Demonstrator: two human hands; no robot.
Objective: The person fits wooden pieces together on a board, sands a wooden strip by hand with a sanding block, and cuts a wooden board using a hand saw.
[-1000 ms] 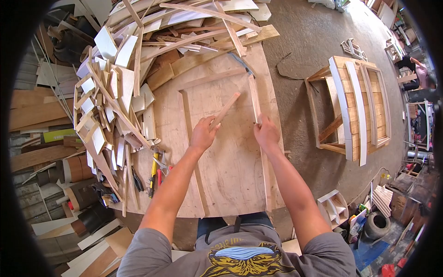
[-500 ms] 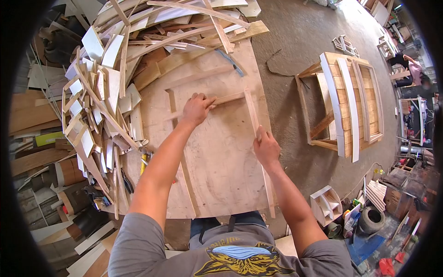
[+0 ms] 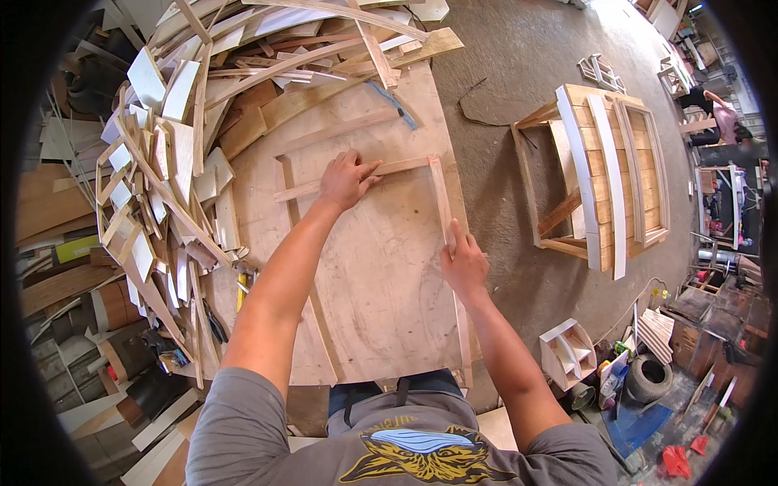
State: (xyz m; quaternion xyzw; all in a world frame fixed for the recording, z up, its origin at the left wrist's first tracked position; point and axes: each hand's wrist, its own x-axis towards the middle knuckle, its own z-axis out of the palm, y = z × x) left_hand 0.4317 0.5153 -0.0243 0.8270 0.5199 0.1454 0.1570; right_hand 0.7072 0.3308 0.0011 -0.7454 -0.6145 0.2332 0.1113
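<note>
The short strip point(image 3: 401, 167) over the worktop point(image 3: 381, 308) looks light and stiff, best taken mid-length, where the left hand point(image 3: 347, 182) pinches it, the right hand point(image 3: 465, 261) with fingers curled round a longer strip point(image 3: 440, 192).

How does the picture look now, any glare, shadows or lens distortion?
In the head view, black curved borders suggest wide-lens distortion; bright glare whitens the far floor; soft shadow lies left of the slatted wooden piece; left hand and right hand look fairly sharp.
</note>
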